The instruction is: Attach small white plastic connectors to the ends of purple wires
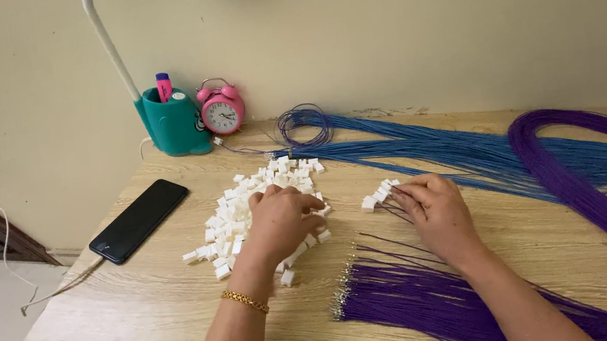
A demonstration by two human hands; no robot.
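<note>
Your left hand (pixel 281 220) lies curled, palm down, on the pile of white connector housings (pixel 246 209) at frame centre, within easy reach. Your right hand (pixel 436 208) pinches a row of fitted housings (pixel 378 194); purple wires (pixel 414 300) fan below, terminals toward you

matt white plastic connectors (pixel 246 209), wood-grain table (pixel 129 326)
</note>
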